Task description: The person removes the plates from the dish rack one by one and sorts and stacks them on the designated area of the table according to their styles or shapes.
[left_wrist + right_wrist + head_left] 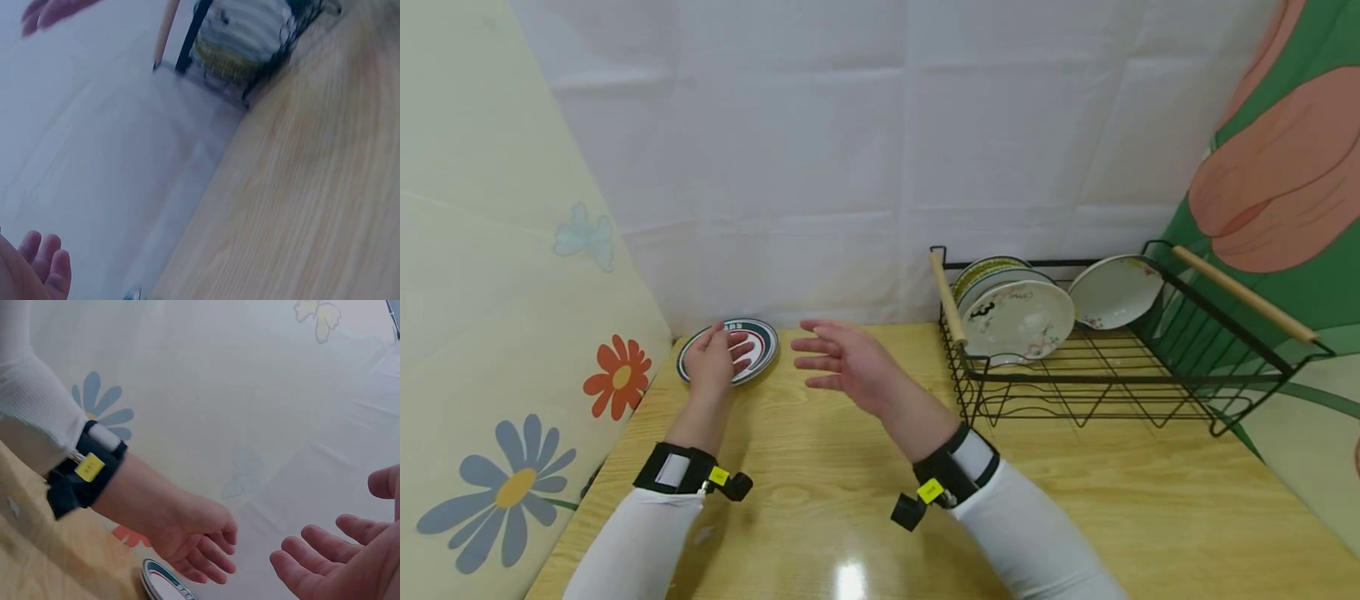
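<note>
My left hand [713, 360] is above a plate [762, 348] with a dark green rim and a red ring, at the table's far left corner. Its fingers are loosely bent and hold nothing; in the head view the hand overlaps part of the plate. To the right of that plate, my right hand [850, 362] hovers over the table with its fingers spread toward the left. Nothing lies in its palm. Both hands [197, 547] also show in the right wrist view, the left one over the plate's edge.
A black wire dish rack [1120, 379] with wooden handles stands at the right. Several plates lean in its left part, a white floral plate [1018, 321] in front. Another white dish [1116, 292] leans at the rack's back. White cloth [775, 167] hangs behind the wooden table [820, 500].
</note>
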Tool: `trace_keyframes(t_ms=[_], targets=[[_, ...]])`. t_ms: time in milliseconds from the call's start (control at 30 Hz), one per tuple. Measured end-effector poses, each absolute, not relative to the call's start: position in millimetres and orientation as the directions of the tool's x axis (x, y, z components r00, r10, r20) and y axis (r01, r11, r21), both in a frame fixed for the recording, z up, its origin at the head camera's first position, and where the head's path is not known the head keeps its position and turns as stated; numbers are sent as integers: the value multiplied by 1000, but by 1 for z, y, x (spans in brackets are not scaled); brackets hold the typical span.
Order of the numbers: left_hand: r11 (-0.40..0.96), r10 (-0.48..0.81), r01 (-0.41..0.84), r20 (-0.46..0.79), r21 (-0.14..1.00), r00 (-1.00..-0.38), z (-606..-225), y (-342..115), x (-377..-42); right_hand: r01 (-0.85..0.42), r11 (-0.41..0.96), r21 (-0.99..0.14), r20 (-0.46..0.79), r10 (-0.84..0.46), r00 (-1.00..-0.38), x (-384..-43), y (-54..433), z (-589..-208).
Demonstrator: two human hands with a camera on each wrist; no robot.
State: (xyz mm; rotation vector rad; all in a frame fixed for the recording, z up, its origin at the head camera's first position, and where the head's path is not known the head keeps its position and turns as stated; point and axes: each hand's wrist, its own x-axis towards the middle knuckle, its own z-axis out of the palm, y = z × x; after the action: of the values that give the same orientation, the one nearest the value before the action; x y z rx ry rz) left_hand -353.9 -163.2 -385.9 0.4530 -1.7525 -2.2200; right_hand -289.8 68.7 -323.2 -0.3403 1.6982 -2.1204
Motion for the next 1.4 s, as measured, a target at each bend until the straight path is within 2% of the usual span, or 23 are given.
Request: trace_keyframes(t_ms=[267, 400, 567, 800, 967, 1067, 1233, 1400], targets=[[-347, -146, -23, -78, 937, -986, -378, -101, -319, -28, -65, -998, 51, -392, -919, -301, 124, -264], [-424, -8, -63, -73, 903, -997, -378, -67, -303, -125, 16, -992, 112, -338, -934, -306, 157, -238], [-473, 127, -128, -76, 872, -989, -379, -26, -289, -226, 263, -938, 148, -286, -947, -317, 200, -213], [-497, 293, -261, -123, 828, -948, -383, 21, -273, -255, 616, -745, 137, -232, -963, -339, 258, -202], [-519, 362, -320, -135, 792, -922, -385, 49, -263, -260, 828, -498, 111, -236, -965, -351, 298, -202], [-524, 386, -340, -138, 781, -912, -384, 58, -258, -263, 889, -375, 91, -247, -965, -359, 316, -204], [-533, 393, -372, -167, 760, -904, -382, 64, -251, -280, 929, -243, 70, -272, -960, -375, 336, -214], [-545, 409, -388, -168, 744, -897, -383, 71, -247, -278, 940, -196, 61, -272, -960, -383, 353, -225]])
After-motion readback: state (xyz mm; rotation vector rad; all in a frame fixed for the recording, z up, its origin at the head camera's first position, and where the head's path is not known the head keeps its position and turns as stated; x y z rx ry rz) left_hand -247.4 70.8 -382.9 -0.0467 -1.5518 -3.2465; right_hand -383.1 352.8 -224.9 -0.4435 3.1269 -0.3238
